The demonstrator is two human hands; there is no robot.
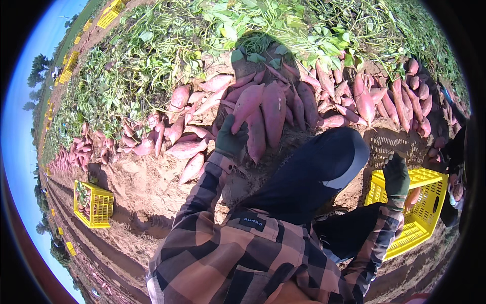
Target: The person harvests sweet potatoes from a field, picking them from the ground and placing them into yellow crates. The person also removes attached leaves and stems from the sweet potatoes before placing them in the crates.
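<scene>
My left hand (231, 140), in a dark green glove, pinches the lower tip of a large pink sweet potato (248, 103). That root leans over other sweet potatoes in the pile, with a plump one (273, 114) right beside it and another (256, 136) just below. My right hand (396, 178), gloved alike, is at the near side of a yellow plastic crate (417, 235), its fingers extended and nothing visible in them. Inside the crate, next to my right wrist, lies a sweet potato (412, 197). My right palm is hidden.
A long row of sweet potatoes (186, 149) runs along the soil beneath cut green vines (163, 57). Another yellow crate (97, 207) holding sweet potatoes stands at left. My bent knee (334, 155) is between my hands. Someone's dark-clothed body (455, 152) shows at the right rim.
</scene>
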